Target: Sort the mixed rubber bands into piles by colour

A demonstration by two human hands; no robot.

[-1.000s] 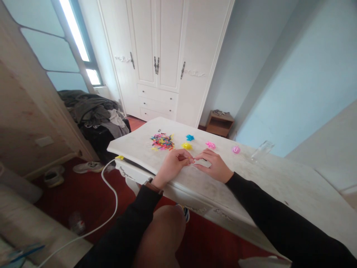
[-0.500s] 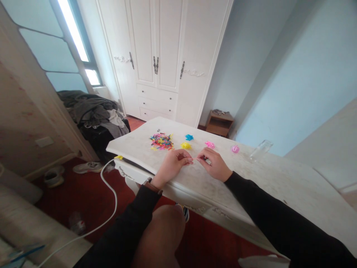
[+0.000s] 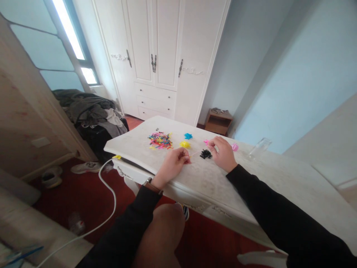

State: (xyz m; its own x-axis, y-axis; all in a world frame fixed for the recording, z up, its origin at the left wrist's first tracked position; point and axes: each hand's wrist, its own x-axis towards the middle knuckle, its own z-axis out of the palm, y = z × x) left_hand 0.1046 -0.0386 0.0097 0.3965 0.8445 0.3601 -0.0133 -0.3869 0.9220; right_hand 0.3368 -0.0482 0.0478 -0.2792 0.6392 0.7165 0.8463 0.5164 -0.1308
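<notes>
My left hand (image 3: 174, 162) is closed in a pinch above the table, just in front of the yellow heap (image 3: 185, 144). A thin pink and yellow strand, seemingly a rubber band (image 3: 194, 153), sticks out from its fingertips. My right hand (image 3: 224, 153) reaches over the pink heap (image 3: 206, 142) with thumb and forefinger pinched; what they hold, if anything, is hidden. Between my hands lies a small black heap (image 3: 205, 154). A larger mixed pile of coloured bands (image 3: 160, 140) is to the left, and a blue heap (image 3: 188, 136) sits behind the yellow one.
The white table (image 3: 267, 190) carries a clear glass (image 3: 260, 148) lying on its side and a purple-pink heap (image 3: 235, 147) at the right. A white cable (image 3: 115, 193) hangs off the left edge. A white wardrobe (image 3: 164, 48) stands behind.
My right hand has moved away from my left, to the right and slightly farther back, over the pink heap. The black heap now shows. My left hand stays pinched almost in place.
</notes>
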